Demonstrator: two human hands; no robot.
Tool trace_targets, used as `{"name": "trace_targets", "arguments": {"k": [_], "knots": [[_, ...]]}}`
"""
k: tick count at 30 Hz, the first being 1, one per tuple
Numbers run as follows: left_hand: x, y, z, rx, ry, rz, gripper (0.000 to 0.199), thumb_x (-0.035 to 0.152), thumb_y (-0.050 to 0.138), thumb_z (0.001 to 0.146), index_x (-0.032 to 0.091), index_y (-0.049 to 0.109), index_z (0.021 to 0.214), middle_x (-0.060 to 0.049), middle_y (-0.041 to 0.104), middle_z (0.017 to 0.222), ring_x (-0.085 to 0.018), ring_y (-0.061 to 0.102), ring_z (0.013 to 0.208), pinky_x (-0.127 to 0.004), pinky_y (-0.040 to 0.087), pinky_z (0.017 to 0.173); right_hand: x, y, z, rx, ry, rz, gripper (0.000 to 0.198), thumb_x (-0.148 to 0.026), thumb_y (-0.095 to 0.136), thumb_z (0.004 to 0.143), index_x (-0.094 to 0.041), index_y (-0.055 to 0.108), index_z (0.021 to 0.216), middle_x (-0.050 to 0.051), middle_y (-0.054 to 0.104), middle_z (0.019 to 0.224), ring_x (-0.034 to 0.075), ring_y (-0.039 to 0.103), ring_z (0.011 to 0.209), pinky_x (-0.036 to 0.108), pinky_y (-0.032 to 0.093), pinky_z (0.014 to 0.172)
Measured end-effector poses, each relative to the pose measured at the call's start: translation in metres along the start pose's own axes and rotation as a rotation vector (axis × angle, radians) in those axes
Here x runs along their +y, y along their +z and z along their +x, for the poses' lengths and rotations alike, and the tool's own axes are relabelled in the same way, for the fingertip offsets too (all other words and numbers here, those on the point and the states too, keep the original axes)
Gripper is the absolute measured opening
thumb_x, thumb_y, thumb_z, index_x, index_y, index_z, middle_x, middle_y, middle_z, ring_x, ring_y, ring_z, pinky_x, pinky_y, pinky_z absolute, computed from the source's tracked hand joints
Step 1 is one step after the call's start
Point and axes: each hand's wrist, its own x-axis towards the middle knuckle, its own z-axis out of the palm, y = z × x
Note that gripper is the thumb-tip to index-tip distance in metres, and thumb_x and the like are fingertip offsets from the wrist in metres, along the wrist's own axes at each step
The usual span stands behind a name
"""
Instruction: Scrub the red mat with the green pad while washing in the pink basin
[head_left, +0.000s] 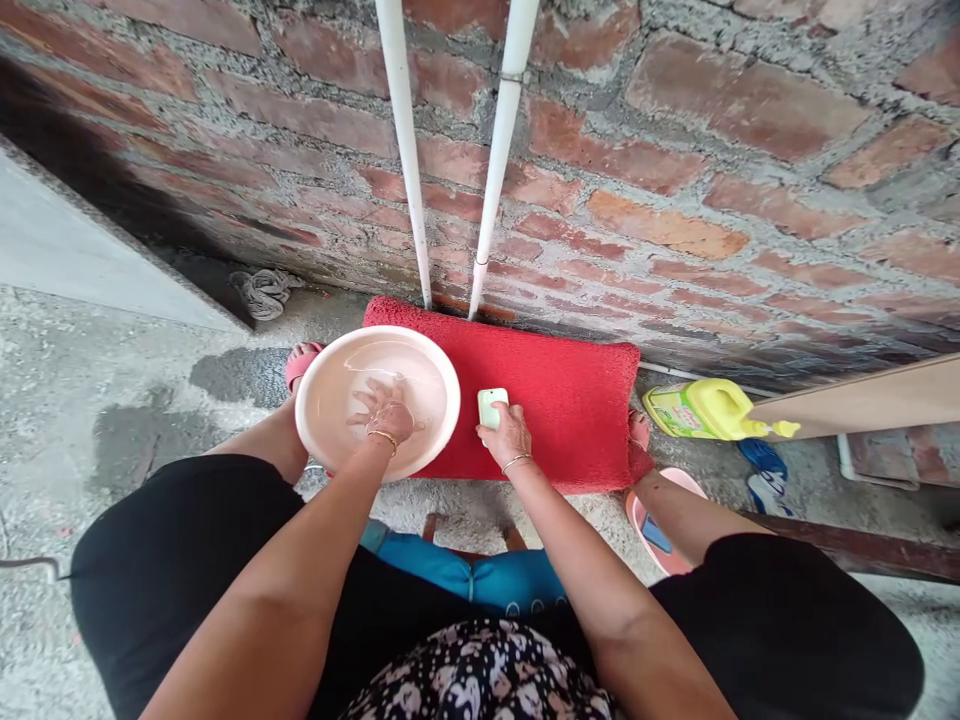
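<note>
My left hand [390,410] dips into the water of a pale pink basin [453,400], its fingers spread and holding nothing. The basin overlaps the left end of a thick red mat [570,410]. Over the middle of that mat, my right hand [510,440] grips a small pale green block [493,405] with rounded corners, possibly a bar of soap. A small dark spot shows near its far end. Whether the block touches the mat I cannot tell.
A yellow detergent jug [694,408] lies on its side at the right. Near my right foot is a pink slipper-shaped item [679,485]. Two white pipes [409,150] run down the brick wall [652,230] behind the mat. Coiled rope [266,292] lies at the left.
</note>
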Motion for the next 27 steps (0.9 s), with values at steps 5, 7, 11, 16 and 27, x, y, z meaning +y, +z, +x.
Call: {"name": "trace_targets", "arguments": {"k": [5, 7, 11, 16, 27], "knots": [[0.001, -0.003, -0.003, 0.015, -0.004, 0.015, 0.110, 0.050, 0.074, 0.079, 0.028, 0.009, 0.165, -0.029, 0.004, 0.168, -0.058, 0.009, 0.149, -0.082, 0.035, 0.097, 0.021, -0.011, 0.002, 0.038, 0.063, 0.005, 0.054, -0.042, 0.073, 0.082, -0.031, 0.058, 0.133, 0.005, 0.053, 0.122, 0.021, 0.060, 0.108, 0.030, 0.047, 0.086], [0.002, -0.005, -0.005, 0.019, -0.003, 0.014, 0.108, 0.048, 0.073, 0.080, 0.027, 0.010, 0.165, -0.029, 0.005, 0.168, -0.059, 0.010, 0.149, -0.081, 0.036, 0.097, 0.030, -0.016, 0.003, 0.053, 0.094, 0.002, 0.054, -0.042, 0.073, 0.082, -0.031, 0.058, 0.133, 0.005, 0.053, 0.122, 0.021, 0.061, 0.108, 0.030, 0.048, 0.087], [0.003, -0.005, -0.003, 0.017, -0.019, 0.023, 0.107, 0.051, 0.072, 0.080, 0.030, 0.010, 0.165, -0.027, 0.004, 0.169, -0.057, 0.010, 0.150, -0.081, 0.036, 0.098, 0.054, -0.028, 0.004, 0.081, 0.164, 0.000, 0.054, -0.043, 0.073, 0.083, -0.032, 0.058, 0.133, 0.005, 0.053, 0.121, 0.021, 0.062, 0.106, 0.030, 0.048, 0.085], [0.003, -0.003, 0.002, 0.013, -0.021, -0.006, 0.115, 0.054, 0.076, 0.075, 0.030, 0.009, 0.165, -0.027, 0.002, 0.169, -0.058, 0.008, 0.150, -0.082, 0.033, 0.099, 0.092, -0.045, 0.005, 0.128, 0.260, 0.022, 0.056, -0.042, 0.074, 0.081, -0.031, 0.059, 0.134, 0.005, 0.053, 0.121, 0.021, 0.063, 0.105, 0.030, 0.049, 0.085], [0.003, -0.001, 0.002, 0.023, -0.023, 0.013, 0.114, 0.052, 0.076, 0.075, 0.027, 0.012, 0.165, -0.027, 0.005, 0.169, -0.058, 0.009, 0.150, -0.081, 0.034, 0.100, 0.169, -0.071, 0.009, 0.250, 0.467, 0.146, 0.060, -0.042, 0.079, 0.071, -0.025, 0.064, 0.126, 0.007, 0.058, 0.117, 0.023, 0.064, 0.098, 0.031, 0.048, 0.082]]}}
